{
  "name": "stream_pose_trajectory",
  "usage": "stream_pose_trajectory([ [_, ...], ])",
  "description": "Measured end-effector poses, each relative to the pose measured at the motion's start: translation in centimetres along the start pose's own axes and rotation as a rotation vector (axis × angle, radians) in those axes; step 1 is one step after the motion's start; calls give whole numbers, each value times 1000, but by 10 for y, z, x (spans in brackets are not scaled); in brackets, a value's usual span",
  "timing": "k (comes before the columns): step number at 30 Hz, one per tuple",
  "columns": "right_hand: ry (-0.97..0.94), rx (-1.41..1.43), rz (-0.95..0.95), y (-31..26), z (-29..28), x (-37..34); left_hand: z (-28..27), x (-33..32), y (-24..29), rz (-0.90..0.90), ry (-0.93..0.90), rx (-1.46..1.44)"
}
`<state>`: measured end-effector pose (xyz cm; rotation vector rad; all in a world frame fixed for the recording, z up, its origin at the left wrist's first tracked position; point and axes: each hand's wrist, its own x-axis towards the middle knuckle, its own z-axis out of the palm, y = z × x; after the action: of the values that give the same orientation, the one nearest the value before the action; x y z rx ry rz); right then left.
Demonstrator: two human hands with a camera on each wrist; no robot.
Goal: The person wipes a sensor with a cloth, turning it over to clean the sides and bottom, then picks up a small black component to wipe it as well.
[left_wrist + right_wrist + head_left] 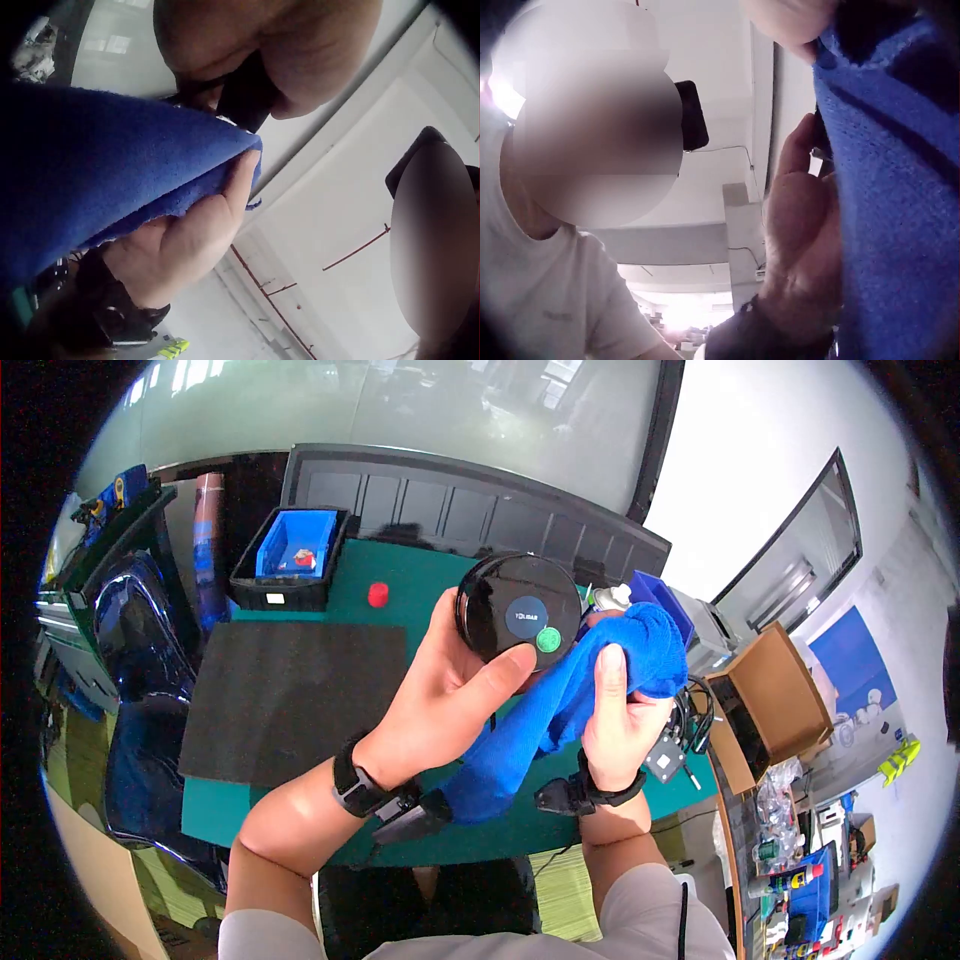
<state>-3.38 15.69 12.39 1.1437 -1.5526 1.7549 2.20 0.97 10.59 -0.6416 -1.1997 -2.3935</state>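
In the head view, my left hand (pixel 430 695) holds a round, glossy black lidar unit (pixel 500 605), its thumb over the lower edge. The top bears a blue printed label and a green round sticker. My right hand (pixel 625 725) grips a blue cloth (pixel 520 745), thumb on top, with the cloth bunched above the fingers and a long end hanging toward the left wrist. Part of the cloth touches or overlaps the lidar's right edge. In the left wrist view the cloth (pixel 127 165) drapes over the right hand (pixel 199 236); in the right wrist view, it (pixel 900 195) hides the lidar's face.
A dark mat (pixel 290 700) lies on the green table (pixel 400 575) at left, with a red cap (pixel 378 595) behind it. A black crate (pixel 268 594) holds a blue bin (pixel 320 532). Black cables (pixel 700 710), another blue bin (pixel 655 598) and an open cardboard box (pixel 785 685) stand right.
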Motion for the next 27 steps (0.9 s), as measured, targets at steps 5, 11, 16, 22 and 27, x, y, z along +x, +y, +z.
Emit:
stream_pose_trajectory([
  [5,-85,137,109,2,-2,-6,1,0,-1,27,-2,75],
  [11,-82,146,159,8,-6,-8,1,-1,-1,96,-21,179],
  [16,-5,179,265,-1,1,-5,2,-1,-3,126,-22,235],
  [22,31,260,332,-5,12,-1,4,-5,-12,135,-36,144],
  [27,-56,190,385,4,4,-10,-2,-3,-7,81,-84,255],
])
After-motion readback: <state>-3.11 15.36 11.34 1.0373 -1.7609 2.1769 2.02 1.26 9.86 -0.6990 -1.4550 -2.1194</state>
